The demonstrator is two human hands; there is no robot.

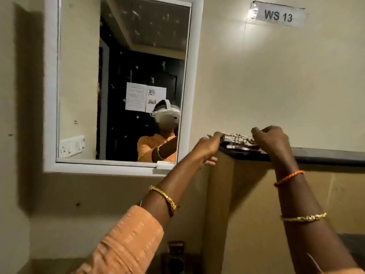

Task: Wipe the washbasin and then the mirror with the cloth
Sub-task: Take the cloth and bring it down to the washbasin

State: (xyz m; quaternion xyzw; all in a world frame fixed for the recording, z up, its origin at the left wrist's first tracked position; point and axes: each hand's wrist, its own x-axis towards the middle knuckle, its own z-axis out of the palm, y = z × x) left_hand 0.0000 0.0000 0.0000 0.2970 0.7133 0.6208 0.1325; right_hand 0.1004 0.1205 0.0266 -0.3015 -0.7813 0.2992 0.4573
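Note:
A dark patterned cloth [240, 144] lies folded on the left end of a dark ledge [325, 155] on the wall. My left hand [207, 148] grips the cloth's left edge and my right hand [273, 142] presses on its right side. The white-framed mirror [122, 80] hangs on the wall to the left, with spots on its glass; it reflects a person in an orange top wearing a headset. The washbasin is not in view.
A "WS 13" label [277, 14] is stuck high on the beige wall. A wall corner runs down below the ledge's left end. A dark fixture [175, 258] shows at the bottom centre. A switch panel appears in the mirror's reflection.

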